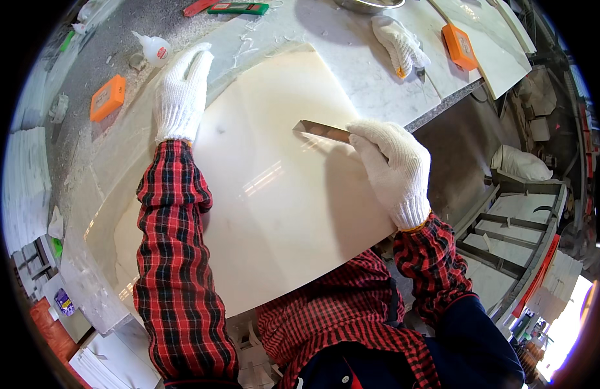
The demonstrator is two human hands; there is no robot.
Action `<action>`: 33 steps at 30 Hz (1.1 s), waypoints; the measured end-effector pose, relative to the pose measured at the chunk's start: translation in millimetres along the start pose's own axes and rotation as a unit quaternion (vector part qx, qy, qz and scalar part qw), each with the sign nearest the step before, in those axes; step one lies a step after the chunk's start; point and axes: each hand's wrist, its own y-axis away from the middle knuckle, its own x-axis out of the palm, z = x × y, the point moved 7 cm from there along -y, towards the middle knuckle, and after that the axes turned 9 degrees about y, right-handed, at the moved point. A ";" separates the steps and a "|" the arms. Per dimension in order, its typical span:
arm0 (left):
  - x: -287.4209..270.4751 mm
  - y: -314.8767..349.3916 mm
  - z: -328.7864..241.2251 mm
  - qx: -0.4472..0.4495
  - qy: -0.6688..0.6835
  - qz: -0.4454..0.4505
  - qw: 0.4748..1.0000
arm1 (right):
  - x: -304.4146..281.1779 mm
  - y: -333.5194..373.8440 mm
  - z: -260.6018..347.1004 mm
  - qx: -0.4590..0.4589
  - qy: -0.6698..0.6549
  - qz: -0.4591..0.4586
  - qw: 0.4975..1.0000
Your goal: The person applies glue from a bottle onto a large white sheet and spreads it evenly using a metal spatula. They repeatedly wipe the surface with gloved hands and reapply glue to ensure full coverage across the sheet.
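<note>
A polished cream-white stone slab (261, 188) lies in front of me, its surface catching bright reflections. White knitted gloves with orange cuff edges cover both hands. My left hand (184, 94) rests flat near the slab's left edge, fingers stretched forward and close together, holding nothing. In my right hand (394, 165) is a flat metal blade (321, 131) with a slanted tip, pointing left. The blade is over the slab's right part; whether it touches the surface I cannot tell. Its rear end is hidden inside the glove.
Beyond lie a white squeeze bottle (154, 48), a green-handled tool (238, 8), a red tool (199, 6), a metal bowl (370, 5) and a spare white glove (400, 45). Orange boxes (108, 98) (459, 47) sit on either side. A metal rack (507, 227) stands right.
</note>
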 end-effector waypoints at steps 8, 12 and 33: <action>3.7 1.8 -6.6 -0.028 0.023 0.006 0.999 | -7.3 7.7 -18.6 0.073 -0.039 -0.001 0.997; 3.0 2.1 -9.6 -0.026 0.023 0.014 0.999 | -10.0 9.0 -20.2 0.049 0.029 0.108 0.993; 0.5 0.3 -3.1 0.008 0.008 -0.016 1.000 | -0.3 10.8 15.4 -0.158 0.257 0.183 0.936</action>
